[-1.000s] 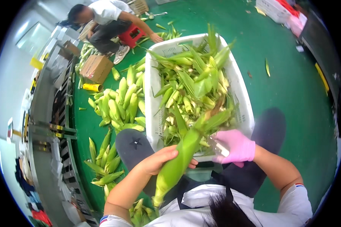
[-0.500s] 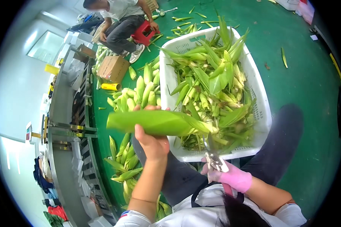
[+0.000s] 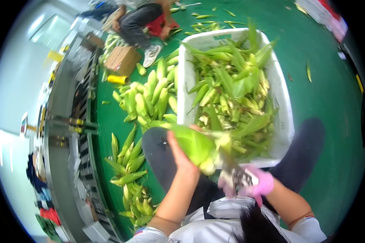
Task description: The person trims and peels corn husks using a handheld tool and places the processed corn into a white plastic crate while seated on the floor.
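My left hand (image 3: pixel 181 156) grips a green-husked corn ear (image 3: pixel 192 142) and holds it crosswise at the near rim of a big white crate (image 3: pixel 182 87). My right hand (image 3: pixel 253 184), in a pink glove, is closed on a knife (image 3: pixel 230 164) whose blade points up toward the ear's right end. The crate is heaped with husks, leaves and unhusked ears. Both hands work above my dark-trousered knees.
Trimmed corn ears (image 3: pixel 148 101) lie piled on the green floor left of the crate, and more ears (image 3: pixel 129 162) lie nearer to me. A seated person (image 3: pixel 140 18) works at the top by a cardboard box (image 3: pixel 121 60). A metal conveyor (image 3: pixel 65 133) runs along the left.
My left hand has brought the ear down and right from a raised position to the crate's near rim. The gloved right hand has risen, and the knife now meets the ear's end.
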{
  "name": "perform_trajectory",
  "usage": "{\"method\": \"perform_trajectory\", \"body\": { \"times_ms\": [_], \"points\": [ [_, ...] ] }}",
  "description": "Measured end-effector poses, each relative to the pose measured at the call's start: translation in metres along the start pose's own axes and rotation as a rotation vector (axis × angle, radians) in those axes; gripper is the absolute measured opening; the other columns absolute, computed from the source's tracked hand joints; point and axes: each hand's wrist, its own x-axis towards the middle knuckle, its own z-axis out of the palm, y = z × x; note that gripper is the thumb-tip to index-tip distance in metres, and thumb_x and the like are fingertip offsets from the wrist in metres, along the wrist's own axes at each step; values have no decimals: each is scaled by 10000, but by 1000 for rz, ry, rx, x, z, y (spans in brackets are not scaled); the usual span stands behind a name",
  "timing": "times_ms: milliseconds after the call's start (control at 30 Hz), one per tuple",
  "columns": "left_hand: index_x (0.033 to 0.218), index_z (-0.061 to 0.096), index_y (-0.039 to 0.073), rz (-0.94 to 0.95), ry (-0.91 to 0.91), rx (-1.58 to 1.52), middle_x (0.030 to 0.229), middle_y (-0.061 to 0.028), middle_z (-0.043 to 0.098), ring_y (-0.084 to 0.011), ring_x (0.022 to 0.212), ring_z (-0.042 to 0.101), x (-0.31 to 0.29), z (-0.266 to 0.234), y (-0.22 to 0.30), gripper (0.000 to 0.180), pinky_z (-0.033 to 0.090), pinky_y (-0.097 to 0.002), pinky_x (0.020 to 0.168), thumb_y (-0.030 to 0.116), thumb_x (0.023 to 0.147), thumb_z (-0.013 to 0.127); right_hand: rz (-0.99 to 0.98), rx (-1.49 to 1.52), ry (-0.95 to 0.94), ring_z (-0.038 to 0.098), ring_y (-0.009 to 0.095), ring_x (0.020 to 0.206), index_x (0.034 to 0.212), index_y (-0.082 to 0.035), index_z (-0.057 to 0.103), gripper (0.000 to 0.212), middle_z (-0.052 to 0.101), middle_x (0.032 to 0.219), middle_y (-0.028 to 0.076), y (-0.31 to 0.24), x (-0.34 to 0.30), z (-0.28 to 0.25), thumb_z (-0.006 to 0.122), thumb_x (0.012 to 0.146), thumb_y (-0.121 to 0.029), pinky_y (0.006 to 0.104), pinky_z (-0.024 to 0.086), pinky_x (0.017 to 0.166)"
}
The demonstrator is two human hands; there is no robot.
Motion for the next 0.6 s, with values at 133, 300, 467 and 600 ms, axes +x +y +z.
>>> {"method": "perform_trajectory", "body": {
  "times_ms": [133, 300, 467, 600],
  "points": [
    [1007, 443, 70, -276, -240, -581, 722, -17, 491, -113, 715, 516, -5, 18, 0, 475, 452, -285, 682, 490, 871, 619, 124, 479, -171, 603, 227, 725, 1117, 101, 529, 621, 614, 801, 118, 12, -10, 17, 730, 674, -286, 326, 484, 680],
    [1186, 478, 102, -212, -197, -153, 952, -54, 633, -217, 1068, 570, -34, 1, 16, 644, 415, -444, 966, 652, 853, 521, -204, 437, 135, 616, 262, 685, 1107, 81, 526, 520, 605, 821, 139, -24, -3, -9, 705, 749, -251, 388, 522, 622],
    [1391, 379, 65, -561, -220, 41, 1014, -135, 590, -247, 862, 590, -42, -54, 15, 768, 534, -411, 738, 535, 827, 606, -369, 334, 722, 618, 213, 826, 1104, -31, 543, 348, 624, 906, 101, -51, 47, -60, 622, 856, -261, 371, 528, 711],
    [1165, 472, 50, -89, -349, 729, 1009, -130, 579, -266, 996, 588, -40, -10, 13, 525, 494, -401, 849, 245, 766, 752, 170, 343, 777, 634, 232, 842, 1075, -47, 547, 274, 625, 947, 106, 5, 12, -78, 618, 829, -146, 376, 523, 744]
  ]
}}
